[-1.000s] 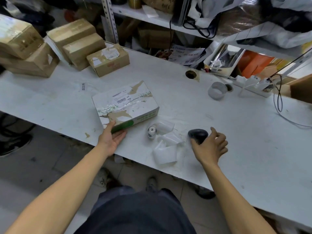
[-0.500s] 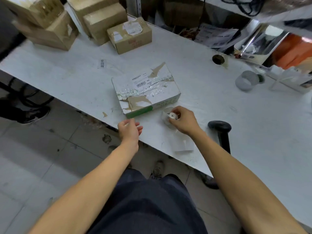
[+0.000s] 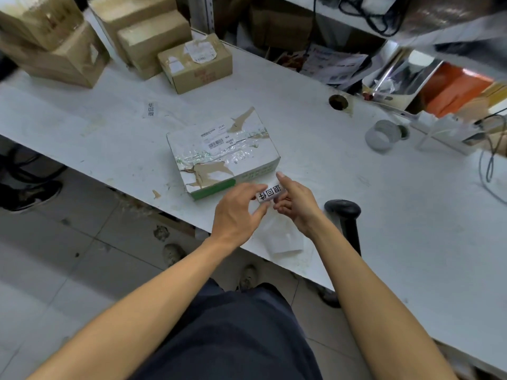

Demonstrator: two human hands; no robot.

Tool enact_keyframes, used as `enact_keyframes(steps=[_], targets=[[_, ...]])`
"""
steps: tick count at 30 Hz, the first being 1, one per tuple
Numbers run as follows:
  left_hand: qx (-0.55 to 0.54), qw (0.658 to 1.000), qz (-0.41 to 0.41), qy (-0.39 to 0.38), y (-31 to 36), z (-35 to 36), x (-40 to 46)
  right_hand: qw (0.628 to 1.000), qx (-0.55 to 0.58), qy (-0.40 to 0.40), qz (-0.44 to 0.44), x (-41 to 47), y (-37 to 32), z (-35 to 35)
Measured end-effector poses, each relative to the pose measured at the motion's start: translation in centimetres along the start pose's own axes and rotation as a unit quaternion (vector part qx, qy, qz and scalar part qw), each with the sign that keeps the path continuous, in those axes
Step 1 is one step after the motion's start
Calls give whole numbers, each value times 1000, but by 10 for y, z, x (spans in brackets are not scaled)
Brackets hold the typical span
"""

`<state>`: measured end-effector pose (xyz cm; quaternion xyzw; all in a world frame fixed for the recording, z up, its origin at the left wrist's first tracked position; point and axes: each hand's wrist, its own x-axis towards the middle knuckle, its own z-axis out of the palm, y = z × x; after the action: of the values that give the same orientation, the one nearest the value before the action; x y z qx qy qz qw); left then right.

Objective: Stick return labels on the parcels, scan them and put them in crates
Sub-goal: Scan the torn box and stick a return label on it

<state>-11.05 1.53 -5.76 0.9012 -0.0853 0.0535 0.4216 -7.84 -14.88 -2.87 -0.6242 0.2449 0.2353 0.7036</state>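
Observation:
A white parcel (image 3: 222, 152) with torn tape and a barcode label lies on the white table (image 3: 397, 215) near its front edge. Just right of its near corner, both hands meet over a small roll of return labels (image 3: 270, 193) printed with black characters. My right hand (image 3: 296, 204) holds the roll, index finger extended. My left hand (image 3: 238, 212) pinches the label end with thumb and fingers. The black handheld scanner (image 3: 344, 218) lies on the table to the right of my right hand. Used white backing strip (image 3: 282, 239) trails on the table under my hands.
Several brown cardboard parcels (image 3: 194, 64) are stacked at the table's back left. A stray label (image 3: 151, 109) is stuck to the tabletop. A tape roll (image 3: 382, 135), a cable hole (image 3: 338, 102) and cables sit at the back right. Shelving rises behind.
My right hand left the scanner, picked up the label roll and lifted it. My left hand let go of the parcel and came over to the roll.

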Motion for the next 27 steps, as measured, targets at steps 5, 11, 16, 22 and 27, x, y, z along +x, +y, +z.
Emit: enact_keyframes(steps=[5, 11, 16, 22, 27], targets=[[-75, 996, -47, -9, 5, -7, 5, 995, 77, -63, -15, -4, 5, -9], [-112, 988, -78, -68, 11, -15, 4, 995, 50, -69, -44, -5, 8, -7], [-67, 986, -91, -122, 3, -19, 4, 996, -13, -50, -77, 1, 12, -6], [-88, 977, -155, -118, -9, -25, 8, 986, -92, -51, -129, 6, 17, 0], [-166, 945, -282, 0, -25, -47, 15, 952, -242, 19, -189, 11, 42, 3]])
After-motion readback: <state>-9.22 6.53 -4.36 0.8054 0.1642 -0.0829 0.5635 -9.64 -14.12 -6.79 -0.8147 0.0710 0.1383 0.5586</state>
